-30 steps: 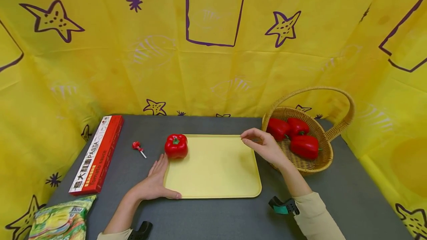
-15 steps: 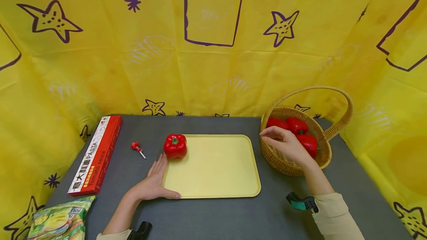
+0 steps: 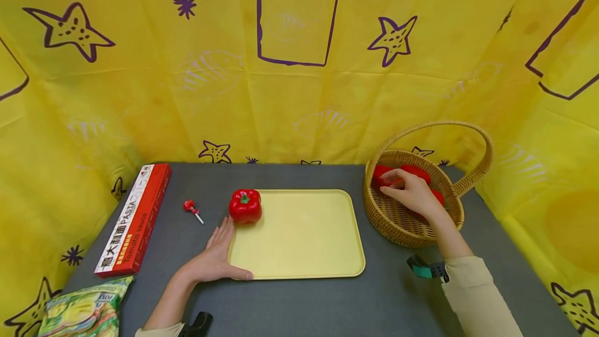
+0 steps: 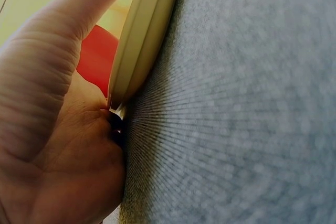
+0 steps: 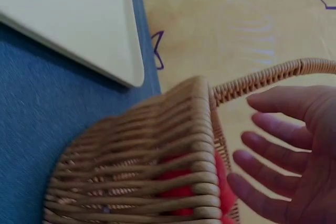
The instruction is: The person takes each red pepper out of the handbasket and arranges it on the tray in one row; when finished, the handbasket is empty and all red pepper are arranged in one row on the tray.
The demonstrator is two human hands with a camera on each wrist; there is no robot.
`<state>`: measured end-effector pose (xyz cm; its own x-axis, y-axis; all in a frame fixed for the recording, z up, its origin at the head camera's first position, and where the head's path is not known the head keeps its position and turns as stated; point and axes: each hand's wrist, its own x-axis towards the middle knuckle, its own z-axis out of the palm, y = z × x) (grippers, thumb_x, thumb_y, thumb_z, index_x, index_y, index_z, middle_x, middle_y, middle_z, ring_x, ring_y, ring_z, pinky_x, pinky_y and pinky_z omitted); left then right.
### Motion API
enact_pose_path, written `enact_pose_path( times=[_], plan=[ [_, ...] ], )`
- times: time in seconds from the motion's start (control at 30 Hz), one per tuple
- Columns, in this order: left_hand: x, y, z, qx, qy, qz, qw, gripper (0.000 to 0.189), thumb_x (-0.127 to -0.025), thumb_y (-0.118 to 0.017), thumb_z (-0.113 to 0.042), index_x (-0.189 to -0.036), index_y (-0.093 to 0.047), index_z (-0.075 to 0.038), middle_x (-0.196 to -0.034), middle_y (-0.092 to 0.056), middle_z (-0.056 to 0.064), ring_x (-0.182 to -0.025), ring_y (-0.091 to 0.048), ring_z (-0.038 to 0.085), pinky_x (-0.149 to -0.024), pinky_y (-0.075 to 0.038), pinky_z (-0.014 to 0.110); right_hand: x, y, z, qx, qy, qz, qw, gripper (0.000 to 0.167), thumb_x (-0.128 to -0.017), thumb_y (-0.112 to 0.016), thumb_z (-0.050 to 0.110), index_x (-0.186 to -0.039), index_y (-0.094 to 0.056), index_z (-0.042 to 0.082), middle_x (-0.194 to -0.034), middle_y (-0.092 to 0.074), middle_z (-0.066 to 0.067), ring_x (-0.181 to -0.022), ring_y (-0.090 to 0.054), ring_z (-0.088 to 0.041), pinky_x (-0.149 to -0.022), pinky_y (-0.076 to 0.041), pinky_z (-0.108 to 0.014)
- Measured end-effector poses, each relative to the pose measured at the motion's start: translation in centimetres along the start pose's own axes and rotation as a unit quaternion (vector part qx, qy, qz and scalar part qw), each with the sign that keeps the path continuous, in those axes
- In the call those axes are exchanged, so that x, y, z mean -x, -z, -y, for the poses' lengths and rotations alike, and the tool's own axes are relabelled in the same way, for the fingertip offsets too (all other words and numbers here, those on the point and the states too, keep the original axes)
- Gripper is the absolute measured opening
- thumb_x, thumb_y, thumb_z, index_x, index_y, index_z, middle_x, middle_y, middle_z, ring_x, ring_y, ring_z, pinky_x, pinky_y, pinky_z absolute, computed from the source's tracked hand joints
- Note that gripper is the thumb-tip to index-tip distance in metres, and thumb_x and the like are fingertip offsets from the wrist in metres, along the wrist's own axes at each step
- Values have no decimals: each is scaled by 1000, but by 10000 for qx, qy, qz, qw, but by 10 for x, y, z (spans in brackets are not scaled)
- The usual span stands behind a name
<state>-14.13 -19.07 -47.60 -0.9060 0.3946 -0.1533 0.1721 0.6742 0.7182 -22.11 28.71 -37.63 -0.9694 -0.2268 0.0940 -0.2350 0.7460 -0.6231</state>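
Observation:
A pale yellow tray (image 3: 304, 238) lies mid-table, with a red bell pepper (image 3: 245, 207) at its far left corner. Fingers spread, my left hand (image 3: 212, 259) rests along the tray's left edge, thumb at the near corner; in the left wrist view the tray rim (image 4: 142, 30) is beside the thumb. My right hand (image 3: 414, 194) is over the wicker basket (image 3: 388, 228), fingers loosely bent near the red bell peppers (image 3: 381, 175) inside and partly covering them. From the right wrist, the fingers (image 5: 273, 174) appear apart beside the basket wall (image 5: 142, 166), with nothing between them.
A red and white pasta box (image 3: 133, 222) lies at the left, with a red lollipop (image 3: 193, 209) between it and the tray. Front left is a green and yellow packet (image 3: 86, 308). The basket's tall handle (image 3: 477, 170) arches behind my right hand. A yellow curtain (image 3: 290, 113) closes off the back.
My right hand has moved right from the tray's far right corner to the basket, then in over the peppers there. The left hand keeps its place on the tray edge.

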Motion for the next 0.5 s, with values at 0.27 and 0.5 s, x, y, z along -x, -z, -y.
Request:
enact_pose_path(
  times=[0.27,0.5],
  plan=[
    [-1,0,1,20,-12,-1,10000,140,-63,-87,-50,-152,4,7,-159,8,26,-145,13,42,-113,5,59,-13,7,-2,593,-76,108,9981,45,-89,-71,23,-123,-59,-4,-118,-61,-25,-109,-56,-41,-92,-45,-55],
    [-1,0,2,13,-26,-11,10000,140,-62,-87,-50,-152,4,7,-159,7,26,-145,13,42,-113,5,59,-24,12,-6,883,-169,212,9957,52,-87,-72,21,-125,-55,-11,-119,-57,-31,-110,-52,-45,-95,-40,-57]
  ],
)
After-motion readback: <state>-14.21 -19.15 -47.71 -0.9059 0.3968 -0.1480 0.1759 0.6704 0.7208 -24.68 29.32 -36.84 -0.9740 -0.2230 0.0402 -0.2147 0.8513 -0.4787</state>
